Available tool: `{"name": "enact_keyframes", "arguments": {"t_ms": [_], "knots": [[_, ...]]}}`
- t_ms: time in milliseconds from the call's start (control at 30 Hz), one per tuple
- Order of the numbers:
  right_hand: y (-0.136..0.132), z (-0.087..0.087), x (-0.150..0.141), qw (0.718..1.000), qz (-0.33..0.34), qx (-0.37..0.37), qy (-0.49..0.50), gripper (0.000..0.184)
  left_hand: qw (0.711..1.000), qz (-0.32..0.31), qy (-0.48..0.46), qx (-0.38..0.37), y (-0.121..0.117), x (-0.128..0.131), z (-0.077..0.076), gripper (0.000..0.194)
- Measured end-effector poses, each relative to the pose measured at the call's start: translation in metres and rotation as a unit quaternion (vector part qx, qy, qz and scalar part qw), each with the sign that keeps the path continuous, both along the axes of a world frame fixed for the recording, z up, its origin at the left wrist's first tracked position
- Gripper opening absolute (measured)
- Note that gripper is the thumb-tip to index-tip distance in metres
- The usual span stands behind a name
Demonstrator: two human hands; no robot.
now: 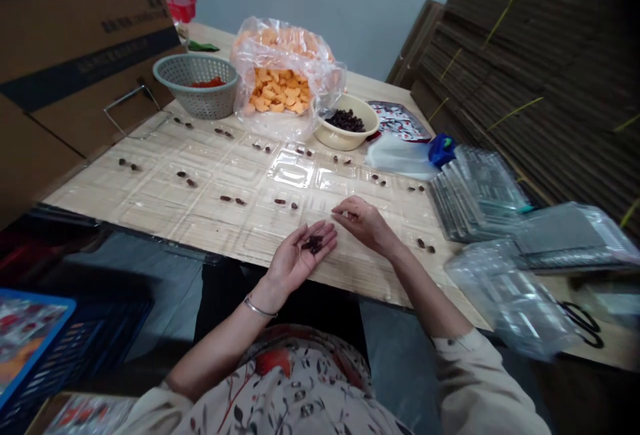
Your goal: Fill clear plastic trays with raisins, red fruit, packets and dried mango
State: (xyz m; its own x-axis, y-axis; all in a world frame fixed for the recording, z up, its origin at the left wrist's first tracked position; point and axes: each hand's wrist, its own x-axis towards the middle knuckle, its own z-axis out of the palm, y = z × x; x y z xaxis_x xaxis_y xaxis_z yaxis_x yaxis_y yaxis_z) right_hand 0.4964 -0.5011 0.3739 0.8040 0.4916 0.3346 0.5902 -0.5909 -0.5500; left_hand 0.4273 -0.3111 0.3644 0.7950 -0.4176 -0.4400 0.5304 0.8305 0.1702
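My left hand (301, 254) is palm up above the table's near edge, cupping several small dark brown dried pieces (313, 244); they look like dried fruit, but I cannot tell the kind. My right hand (363, 223) hovers just right of it, thumb and fingertips pinched together; whatever they hold, if anything, is hidden. Under and beyond both hands lie rows of shallow clear plastic trays (210, 227). Many of these carry a pair of the dark pieces, such as the pair (426, 245) right of my right hand. A cream bowl (373, 119) farther back holds a heap of them.
At the back stand a grey basket (205, 103) with red pieces and a clear bag (247, 55) of orange pieces. Stacked clear trays (493, 181) and plastic packaging (510, 288) occupy the right side. Cardboard rises at left (75, 55) and right (525, 68).
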Motion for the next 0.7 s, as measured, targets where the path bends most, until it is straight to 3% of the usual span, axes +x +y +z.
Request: {"name": "enact_keyframes", "arguments": {"t_ms": [100,233,367,433,533,633,700], "knots": [[0.011,0.011,-0.022,0.993,0.095,0.009,0.064,0.012,1.000,0.008,0.015,0.001,0.003,0.003,0.000,0.040],[0.026,0.009,-0.038,0.994,0.097,0.007,0.042,0.024,1.000,-0.001,0.013,-0.022,0.004,0.004,0.001,0.042],[0.032,0.006,-0.041,0.993,0.106,0.043,0.022,0.020,0.999,-0.003,0.007,-0.034,0.006,0.004,0.002,0.044],[0.029,0.006,-0.037,0.994,0.087,0.057,0.022,0.015,0.999,0.000,0.012,-0.038,0.008,0.003,0.003,0.045],[0.020,0.000,-0.016,0.998,-0.001,0.061,0.009,0.011,0.999,0.006,0.021,-0.038,0.012,0.002,0.005,0.047],[0.010,-0.016,0.014,0.996,-0.079,0.007,-0.030,0.008,0.999,0.019,0.030,-0.032,0.016,0.000,0.005,0.048],[0.008,-0.025,0.030,0.995,-0.078,-0.055,-0.030,0.012,0.998,0.031,0.038,-0.033,0.019,-0.001,0.005,0.047]]}}
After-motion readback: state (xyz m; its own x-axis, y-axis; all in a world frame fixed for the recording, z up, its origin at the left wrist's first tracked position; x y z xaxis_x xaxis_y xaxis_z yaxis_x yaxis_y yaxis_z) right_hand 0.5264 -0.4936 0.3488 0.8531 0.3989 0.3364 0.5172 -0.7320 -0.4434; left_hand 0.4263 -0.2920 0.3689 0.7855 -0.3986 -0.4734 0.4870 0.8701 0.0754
